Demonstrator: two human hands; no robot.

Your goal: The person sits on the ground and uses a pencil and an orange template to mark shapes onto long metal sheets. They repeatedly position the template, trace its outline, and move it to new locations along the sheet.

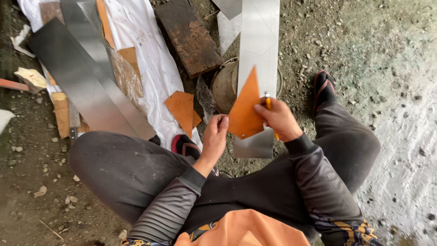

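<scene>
the ground [364, 41] is rough dirt with many small stones, and pale grey at the right side. on the left lies a white cloth [150, 59], dusty, with long flat metal strips [86, 77] on it, smooth and dull grey. near them is a rusty brown plate [191, 34], rectangular and rough. a long shiny metal sheet [259, 41] runs from the top down over a round dirty bucket [225, 84], and its lower end is at the hands. an orange triangular template [246, 109], flat and matte, lies on this sheet. the right hand [280, 120] presses the template with the thumb, and its fingers are pinching a thin yellow pencil [268, 104]. the left hand [215, 136] is just beside the template's left edge, with fingers curled loosely together, holding nothing. a smaller orange piece [182, 109] rests on the cloth.
</scene>
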